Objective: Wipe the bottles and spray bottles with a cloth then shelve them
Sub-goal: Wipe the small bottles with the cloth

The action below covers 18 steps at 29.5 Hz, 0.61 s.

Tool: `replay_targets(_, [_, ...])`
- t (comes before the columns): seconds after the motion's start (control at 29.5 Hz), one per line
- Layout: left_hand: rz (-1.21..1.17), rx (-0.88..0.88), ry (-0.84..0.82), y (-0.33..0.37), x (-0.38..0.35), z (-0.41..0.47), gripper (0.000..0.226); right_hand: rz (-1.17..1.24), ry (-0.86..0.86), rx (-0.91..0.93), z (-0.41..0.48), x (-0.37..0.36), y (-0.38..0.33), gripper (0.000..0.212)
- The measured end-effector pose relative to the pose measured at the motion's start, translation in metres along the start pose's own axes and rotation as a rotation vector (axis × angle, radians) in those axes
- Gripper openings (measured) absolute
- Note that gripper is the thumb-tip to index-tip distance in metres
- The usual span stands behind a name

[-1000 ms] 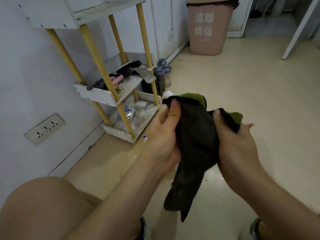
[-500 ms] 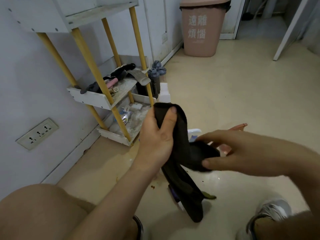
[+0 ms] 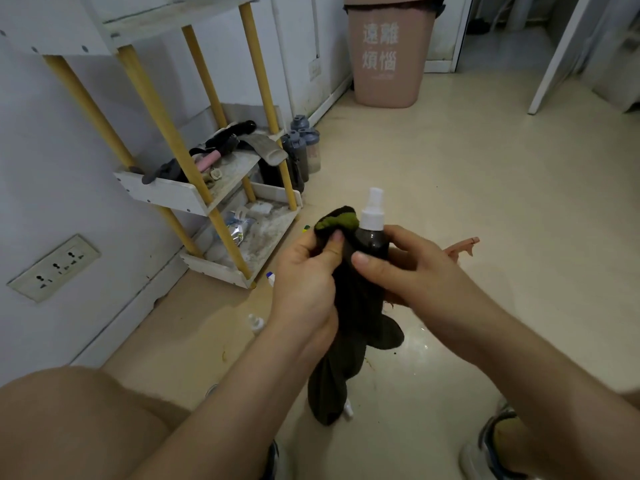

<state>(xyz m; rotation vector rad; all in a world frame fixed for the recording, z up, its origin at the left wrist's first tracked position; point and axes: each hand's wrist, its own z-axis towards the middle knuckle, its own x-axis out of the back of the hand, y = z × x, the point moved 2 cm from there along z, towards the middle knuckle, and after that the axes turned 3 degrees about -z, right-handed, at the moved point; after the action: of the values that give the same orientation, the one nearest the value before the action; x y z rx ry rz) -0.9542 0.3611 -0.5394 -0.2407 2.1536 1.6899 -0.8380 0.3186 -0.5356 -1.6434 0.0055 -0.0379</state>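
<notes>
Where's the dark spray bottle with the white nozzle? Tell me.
Head view, centre: the spray bottle stands upright in the right hand, with the dark cloth in the left hand pressed against it.

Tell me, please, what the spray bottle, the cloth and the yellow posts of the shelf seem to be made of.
The spray bottle: probably plastic; dark, glossy, slightly translucent body, matte white pump top. The cloth: soft fabric, perhaps microfibre; dark with a fuzzy green side, hanging in limp folds. The yellow posts: likely painted wood; round, dull finish; metal cannot be excluded.
</notes>
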Motion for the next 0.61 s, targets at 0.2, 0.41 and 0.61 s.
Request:
replay_targets(0.2, [0.795,-0.462,-0.007,0.017,0.017,0.020,0.023,0.167,0.198,0.034,0.007,0.017,-0.005,0.016])
replay_targets(0.41, [0.362,-0.038,0.244,0.011,0.029,0.030,0.021,-0.137,0.517,0.204,0.002,0.023,-0.016,0.030])
replay_targets(0.61, [0.261,-0.054,-0.030,0.016,0.001,-0.001,0.014,-0.068,0.421,0.142,0.005,0.003,-0.021,0.025])
